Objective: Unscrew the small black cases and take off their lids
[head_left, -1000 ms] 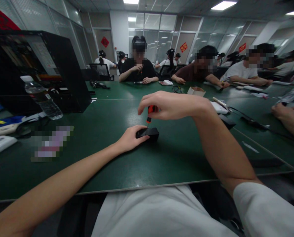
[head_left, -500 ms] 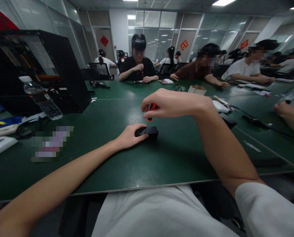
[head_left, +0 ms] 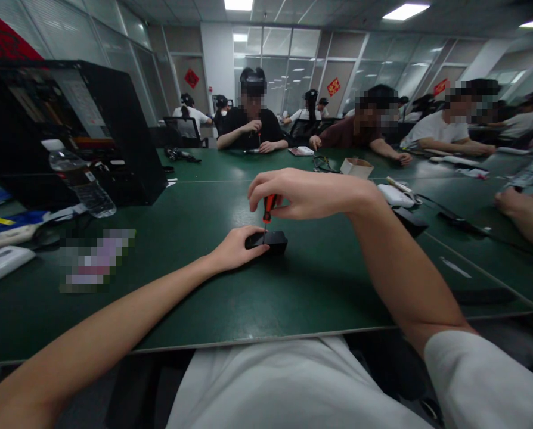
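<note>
A small black box-shaped device point(head_left: 276, 242) lies on the green table point(head_left: 195, 310) in front of me. My left hand point(head_left: 235, 247) grips its left end, thumb on the near side and fingers on the far side. Above it, my right hand point(head_left: 288, 193) holds a screwdriver point(head_left: 269, 208) with a red and black handle, its fingers around the upper part. The thin shaft points down, almost upright, and its tip meets the top of the device between my left thumb and fingers. What lies under the tip is too small to make out.
At the left stand a black open cabinet point(head_left: 136, 137) and a plastic bottle point(head_left: 81, 182). A blurred flat packet point(head_left: 101, 259) lies nearer. Rightward are a small open carton point(head_left: 356, 168), a white device point(head_left: 396, 195) and cables. Several people sit around; a co-worker's hands point(head_left: 517, 205) rest at the right.
My right hand has shifted slightly left and its fingers have turned on the screwdriver, showing more of the handle. The shaft stands more upright. My left hand and the device stay in place.
</note>
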{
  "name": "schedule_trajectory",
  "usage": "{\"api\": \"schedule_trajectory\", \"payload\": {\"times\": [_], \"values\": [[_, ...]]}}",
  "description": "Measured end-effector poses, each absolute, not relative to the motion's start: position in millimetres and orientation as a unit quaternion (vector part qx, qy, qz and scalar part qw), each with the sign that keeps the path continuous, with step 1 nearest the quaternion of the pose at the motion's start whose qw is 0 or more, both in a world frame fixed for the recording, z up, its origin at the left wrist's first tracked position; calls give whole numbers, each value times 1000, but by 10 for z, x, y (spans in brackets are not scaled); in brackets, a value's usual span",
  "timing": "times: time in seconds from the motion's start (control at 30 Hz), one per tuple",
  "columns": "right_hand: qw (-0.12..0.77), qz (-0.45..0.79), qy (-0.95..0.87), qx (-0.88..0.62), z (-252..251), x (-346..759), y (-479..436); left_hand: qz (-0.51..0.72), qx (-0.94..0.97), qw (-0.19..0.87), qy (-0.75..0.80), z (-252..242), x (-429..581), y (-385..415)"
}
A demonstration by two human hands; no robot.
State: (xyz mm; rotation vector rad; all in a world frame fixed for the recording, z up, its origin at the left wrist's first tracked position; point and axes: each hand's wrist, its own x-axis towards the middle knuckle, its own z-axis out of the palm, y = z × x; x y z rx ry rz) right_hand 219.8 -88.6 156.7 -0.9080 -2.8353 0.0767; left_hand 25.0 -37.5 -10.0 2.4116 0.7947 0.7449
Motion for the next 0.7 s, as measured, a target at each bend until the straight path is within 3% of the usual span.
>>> {"api": "schedule_trajectory", "payload": {"times": [0.7], "values": [[87,5,-961,-263,1548,2170,-877,319,878,216,284,-88,382,-502]]}}
